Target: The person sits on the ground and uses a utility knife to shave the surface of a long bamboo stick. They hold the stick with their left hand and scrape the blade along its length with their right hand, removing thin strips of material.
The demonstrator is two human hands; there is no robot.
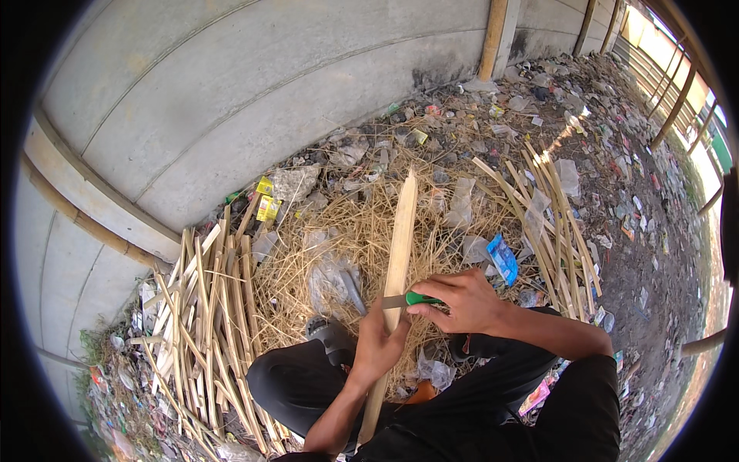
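A long pale bamboo strip (pixel 401 231) slants up and away from my lap, its far end splintered to a point. My left hand (pixel 379 344) is wrapped round its lower part. In my right hand (pixel 466 302) is the green handle of a knife (pixel 396 302), gripped with bent fingers. The short blade lies across the strip just above my left hand and appears to touch it. Pale shavings (pixel 339 223) cover the ground around and beneath the strip.
Left of me lies a heap of split bamboo strips (pixel 208 323); a smaller bundle (pixel 558 231) lies to the right. A concrete wall (pixel 254 85) stands behind. Scattered litter includes a blue wrapper (pixel 502 260) and a yellow packet (pixel 267 208). My bent legs (pixel 296 385) flank the work.
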